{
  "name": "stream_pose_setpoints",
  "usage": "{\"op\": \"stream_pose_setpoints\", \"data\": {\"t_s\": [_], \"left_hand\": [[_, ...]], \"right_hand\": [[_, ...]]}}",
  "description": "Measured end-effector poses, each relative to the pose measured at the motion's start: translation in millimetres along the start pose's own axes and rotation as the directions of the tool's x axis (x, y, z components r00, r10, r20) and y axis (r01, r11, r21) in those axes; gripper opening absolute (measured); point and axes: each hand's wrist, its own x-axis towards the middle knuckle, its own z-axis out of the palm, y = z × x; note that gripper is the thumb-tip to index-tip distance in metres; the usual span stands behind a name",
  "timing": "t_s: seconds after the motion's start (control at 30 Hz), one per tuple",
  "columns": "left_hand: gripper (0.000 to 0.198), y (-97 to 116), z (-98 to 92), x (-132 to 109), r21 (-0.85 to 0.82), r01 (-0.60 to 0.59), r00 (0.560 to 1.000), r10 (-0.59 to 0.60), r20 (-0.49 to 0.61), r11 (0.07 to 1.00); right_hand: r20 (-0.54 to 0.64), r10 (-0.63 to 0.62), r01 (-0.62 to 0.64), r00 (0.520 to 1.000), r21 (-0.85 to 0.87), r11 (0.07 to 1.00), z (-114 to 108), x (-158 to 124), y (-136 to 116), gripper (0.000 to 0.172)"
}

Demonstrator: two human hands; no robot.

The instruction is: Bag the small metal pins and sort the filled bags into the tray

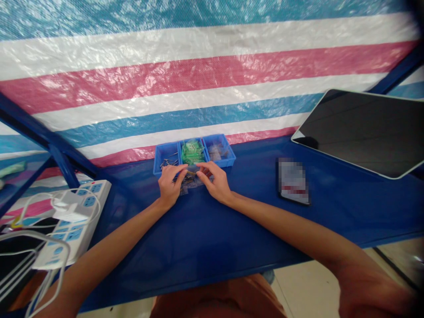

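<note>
Left hand (170, 183) and right hand (216, 180) pinch — seemingly — one clear bag (192, 169) before three bins (229, 162).

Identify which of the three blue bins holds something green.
The middle bin, with green packets; the left bin holds slim metallic pieces, the right bin clear packets.

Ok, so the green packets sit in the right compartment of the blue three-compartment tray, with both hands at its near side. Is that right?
Not quite: the head view shows the green packets in the middle compartment, not the right one. The blue three-compartment tray and both hands, left hand and right hand, are as you said.
</note>
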Motion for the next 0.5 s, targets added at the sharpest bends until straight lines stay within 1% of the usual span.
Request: {"op": "stream_pose_setpoints", "data": {"t_s": [0.13,0.2,0.23,0.3,0.37,0.4,0.47,0.5], "left_hand": [[0.018,2,-1.2,1,-0.011,0.004,1.0,-0.004,0.026,1.0],[0.021,4,-2.9,3,-0.008,0.038,0.999,-0.037,0.03,0.999],[0.022,5,-3.7,3,-0.01,0.058,0.998,-0.058,0.025,0.998],[0.021,6,-4.4,4,-0.022,0.09,0.996,-0.09,0.01,0.996],[0.02,6,-4.1,3,-0.036,0.101,0.995,-0.101,0.003,0.994],[0.019,6,-3.8,3,-0.043,0.098,0.995,-0.098,0.004,0.994],[0.018,5,-3.1,2,-0.054,0.085,0.996,-0.084,0.008,0.995],[0.018,4,-2.9,2,-0.058,0.077,0.997,-0.077,0.007,0.995]], "right_hand": [[0.023,0.044,-0.045,0.999,0.051,0.998,3,0,3,0.018],[-0.001,0.126,-0.125,0.992,0.129,0.984,4,1,6,0.02],[-0.034,0.186,-0.177,0.982,0.188,0.966,4,2,9,0.022],[-0.132,0.318,-0.262,0.939,0.327,0.908,3,7,15,0.027],[-0.238,0.41,-0.283,0.881,0.428,0.858,1,14,20,0.035],[-0.273,0.45,-0.295,0.85,0.461,0.837,-1,17,23,0.039],[-0.294,0.509,-0.311,0.809,0.521,0.795,-3,22,26,0.044],[-0.294,0.521,-0.313,0.801,0.537,0.783,-3,23,26,0.045]]}}
